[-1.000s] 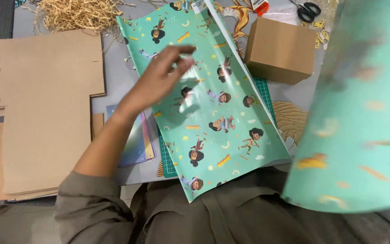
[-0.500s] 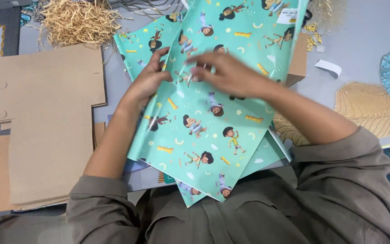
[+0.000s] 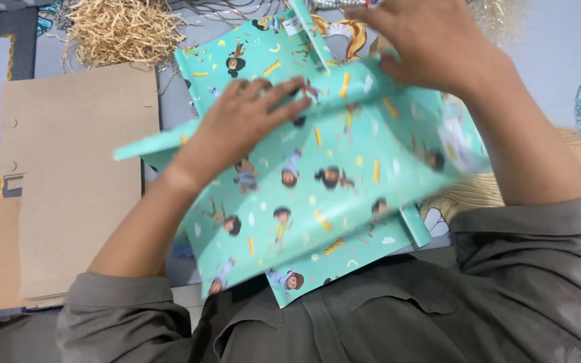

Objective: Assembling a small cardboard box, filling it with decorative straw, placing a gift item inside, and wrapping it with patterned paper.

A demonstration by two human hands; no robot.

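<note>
The left hand (image 3: 247,121) lies spread, fingers flat, on a teal sheet of gift wrap (image 3: 317,188) printed with cartoon children, while the right hand (image 3: 432,44) curls over the sheet's far edge near the top of the view, seemingly pinching it, though blur hides the fingertips. The sheet is lifted and bowed above a second sheet (image 3: 237,57) of the same print lying flat on the table. Nothing looks wrapped or folded yet (the paper is merely being laid out). No container shows contents; flat brown cardboard (image 3: 68,181) lies to the left, with shredded paper filling (image 3: 122,30) loose beyond.
</note>
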